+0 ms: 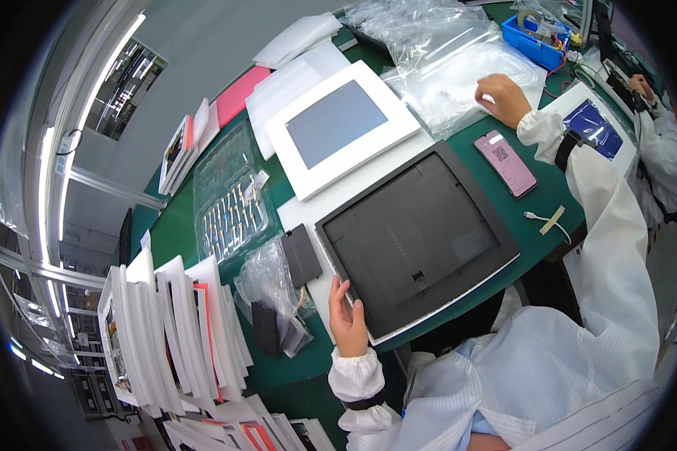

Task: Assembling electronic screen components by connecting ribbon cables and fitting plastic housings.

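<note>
On the green worktop: black panel, ahead-right of left hand | long axis slants up rightward | left hand nearer, at its left edge, thumb and fingers narrowly parted, grip unclear | right hand beyond panel, loosely curled near clear bags, any hold unclear

Narrow gap between phone and frame

The green surface directly supports a smartphone, a white USB cable, a clear plastic tray of small parts, clear plastic bags, and a white sheet beneath the black frame.
</note>
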Action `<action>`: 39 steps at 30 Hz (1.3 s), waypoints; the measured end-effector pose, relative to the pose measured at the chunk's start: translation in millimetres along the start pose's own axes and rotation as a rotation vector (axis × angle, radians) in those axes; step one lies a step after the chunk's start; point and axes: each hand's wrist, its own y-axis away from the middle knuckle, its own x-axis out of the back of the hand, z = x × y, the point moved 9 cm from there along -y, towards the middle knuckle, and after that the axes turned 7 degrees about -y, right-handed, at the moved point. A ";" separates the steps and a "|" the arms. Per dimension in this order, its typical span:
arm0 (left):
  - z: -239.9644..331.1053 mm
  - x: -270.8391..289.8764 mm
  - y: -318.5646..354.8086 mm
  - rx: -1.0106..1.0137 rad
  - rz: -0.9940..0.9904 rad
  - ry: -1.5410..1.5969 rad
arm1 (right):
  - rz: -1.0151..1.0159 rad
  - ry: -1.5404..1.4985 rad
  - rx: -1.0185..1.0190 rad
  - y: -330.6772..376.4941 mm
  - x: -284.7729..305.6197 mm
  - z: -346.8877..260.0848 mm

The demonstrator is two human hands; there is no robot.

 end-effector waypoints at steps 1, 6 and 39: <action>-0.9 0.3 0.9 0.002 0.002 -0.008 | -0.171 -0.039 -0.103 12.2 -19.0 4.5; 15.4 -3.5 -0.4 -0.098 0.076 -0.287 | 0.020 -0.077 -0.080 46.8 -13.9 -5.4; 78.6 -68.6 61.4 -0.470 0.139 -0.723 | -0.719 -0.265 0.552 88.8 -54.0 -321.4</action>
